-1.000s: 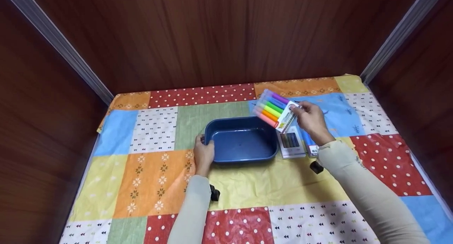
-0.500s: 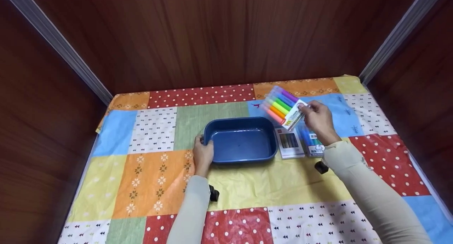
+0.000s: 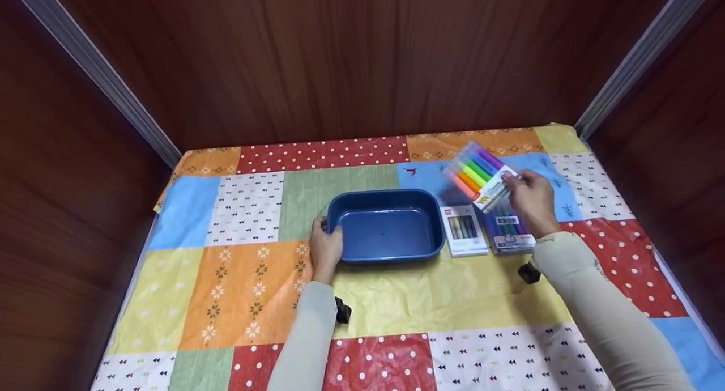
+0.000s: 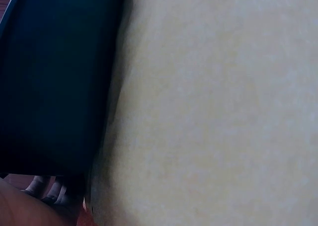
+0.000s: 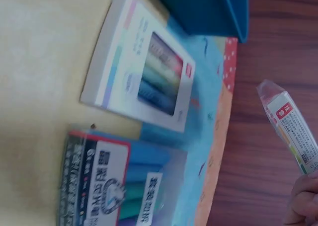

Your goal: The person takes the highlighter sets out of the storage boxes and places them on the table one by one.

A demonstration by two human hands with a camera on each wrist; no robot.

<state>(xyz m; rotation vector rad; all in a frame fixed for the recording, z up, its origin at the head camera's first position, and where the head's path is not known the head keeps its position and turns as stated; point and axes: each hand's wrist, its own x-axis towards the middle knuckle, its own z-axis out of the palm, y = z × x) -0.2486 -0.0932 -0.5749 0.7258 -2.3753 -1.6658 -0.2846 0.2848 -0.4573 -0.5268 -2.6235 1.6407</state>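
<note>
A blue plastic bin point(image 3: 385, 255) stands on the patchwork cloth, its inside bare. My left hand point(image 3: 325, 252) grips the bin's left rim, thumb on the inner side; in the left wrist view the bin's dark wall point(image 4: 54, 82) fills the left. My right hand point(image 3: 531, 201) pinches a pack of highlighters point(image 3: 478, 173) by its white card end, held tilted in the air right of the bin. Beneath it, a white box with a window point(image 3: 465, 232) and a clear pack of pens point(image 3: 511, 235) lie side by side.
The patchwork cloth point(image 3: 385, 306) covers the table. Dark wood panels point(image 3: 374, 56) close off the back and both sides, with metal strips at the corners. The white box point(image 5: 141, 62) lies close to the bin's right side.
My right hand has moved to the right with the highlighters, uncovering more of the white box and the pen pack. My left hand and the bin have stayed in place.
</note>
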